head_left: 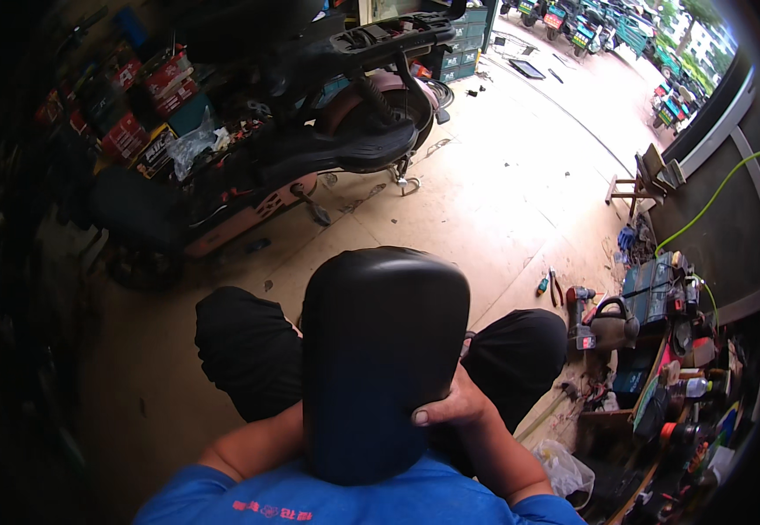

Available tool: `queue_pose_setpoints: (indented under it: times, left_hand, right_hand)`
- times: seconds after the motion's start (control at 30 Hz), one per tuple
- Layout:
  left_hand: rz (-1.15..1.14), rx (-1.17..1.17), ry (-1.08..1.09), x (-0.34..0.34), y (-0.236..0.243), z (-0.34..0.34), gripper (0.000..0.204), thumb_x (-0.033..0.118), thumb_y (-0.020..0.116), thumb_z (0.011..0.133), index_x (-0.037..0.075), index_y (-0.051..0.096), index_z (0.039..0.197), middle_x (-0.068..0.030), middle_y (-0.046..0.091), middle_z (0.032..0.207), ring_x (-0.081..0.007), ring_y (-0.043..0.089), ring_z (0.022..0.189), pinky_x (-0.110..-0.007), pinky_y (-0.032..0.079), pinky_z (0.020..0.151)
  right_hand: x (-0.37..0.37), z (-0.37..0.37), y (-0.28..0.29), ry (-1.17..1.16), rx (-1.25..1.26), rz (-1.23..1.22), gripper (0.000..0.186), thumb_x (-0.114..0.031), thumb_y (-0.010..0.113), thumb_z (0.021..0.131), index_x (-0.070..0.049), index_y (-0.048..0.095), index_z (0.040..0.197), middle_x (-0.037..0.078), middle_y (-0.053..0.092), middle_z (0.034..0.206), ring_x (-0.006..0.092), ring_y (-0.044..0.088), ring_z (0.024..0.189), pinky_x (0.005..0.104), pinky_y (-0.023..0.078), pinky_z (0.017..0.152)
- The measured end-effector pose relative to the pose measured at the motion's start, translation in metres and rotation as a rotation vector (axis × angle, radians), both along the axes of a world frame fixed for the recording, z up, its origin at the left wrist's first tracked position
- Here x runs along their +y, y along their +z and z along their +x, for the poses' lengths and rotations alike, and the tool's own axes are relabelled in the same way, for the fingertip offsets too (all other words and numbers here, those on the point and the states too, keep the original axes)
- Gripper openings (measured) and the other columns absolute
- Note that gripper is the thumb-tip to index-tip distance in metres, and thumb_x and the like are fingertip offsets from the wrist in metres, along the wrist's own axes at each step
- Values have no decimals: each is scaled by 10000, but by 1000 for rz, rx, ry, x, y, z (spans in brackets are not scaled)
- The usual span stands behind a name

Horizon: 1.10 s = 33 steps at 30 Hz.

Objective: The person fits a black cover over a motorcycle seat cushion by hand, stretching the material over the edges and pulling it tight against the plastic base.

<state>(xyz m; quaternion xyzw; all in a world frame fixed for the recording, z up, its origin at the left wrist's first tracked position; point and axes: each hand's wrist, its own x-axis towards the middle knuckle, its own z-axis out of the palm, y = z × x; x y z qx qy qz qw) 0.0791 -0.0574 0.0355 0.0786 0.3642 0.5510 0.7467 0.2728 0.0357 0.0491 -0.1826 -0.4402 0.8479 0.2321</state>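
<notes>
A black padded seat [384, 350], long with rounded corners like a scooter seat, stands upright in front of my chest, between my knees. My right hand [455, 401] grips its right edge. The thumb lies on the face turned toward me, and the other fingers are mostly hidden around the edge. My left forearm [257, 437] passes behind the seat's left side, so the left hand and its fingers cannot be seen. The seat also covers whatever is behind it.
A partly stripped electric scooter [336, 149] stands at the upper left, beside red battery boxes [170, 83]. Pliers [556, 287], a green-handled screwdriver [542, 285], a cordless drill [580, 315] and a kettle [613, 325] are at right. A small wooden stool [638, 188] stands farther off.
</notes>
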Motion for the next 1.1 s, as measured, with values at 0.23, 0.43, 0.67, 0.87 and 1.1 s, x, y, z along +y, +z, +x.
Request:
queue_pose_setpoints:
  times: [0.23, 0.43, 0.67, 0.87, 1.1]
  left_hand:
    - [10, -24, -28, -3, -3, 3, 696, 400, 731, 1070, -42, 537, 1572, -143, 694, 1449, -260, 671, 1335, -388, 535, 1168]
    - [0, -45, -69, -23, -6, -1, 721, 403, 756, 1054, -50, 537, 1569, -144, 692, 1453, -260, 668, 1338, -389, 532, 1169]
    - [-10, -58, -81, -25, -12, -8, 749, 408, 785, 1035, -59, 537, 1566, -145, 689, 1458, -260, 664, 1341, -390, 527, 1171]
    - [112, 24, 2, -2, -37, -43, 774, 411, 809, 1019, -67, 537, 1563, -145, 686, 1462, -261, 661, 1343, -392, 523, 1172]
    - [255, 461, -139, 39, 13, -61, 838, 298, 968, 867, -74, 587, 1514, -151, 726, 1402, -264, 693, 1288, -388, 550, 1125]
  right_hand:
    - [5, 7, -3, 10, 19, 31, 939, -143, 927, 682, 54, 563, 1524, 165, 697, 1360, 275, 647, 1284, 397, 493, 1143]
    - [-3, -3, 14, -115, -72, -154, 871, -202, 881, 704, 65, 591, 1480, 164, 710, 1317, 275, 665, 1234, 383, 508, 1109]
    - [-1, -7, 13, -154, -79, -186, 824, -201, 863, 720, 63, 601, 1455, 146, 714, 1262, 258, 671, 1189, 371, 520, 1074]
    - [2, 3, 1, -201, -194, -236, 679, -189, 837, 773, 54, 632, 1373, 119, 722, 1157, 216, 695, 1044, 329, 566, 940]
    - [33, -6, 3, -257, -405, -11, 514, -203, 906, 837, 36, 691, 1238, 69, 754, 1015, 150, 709, 870, 301, 583, 819]
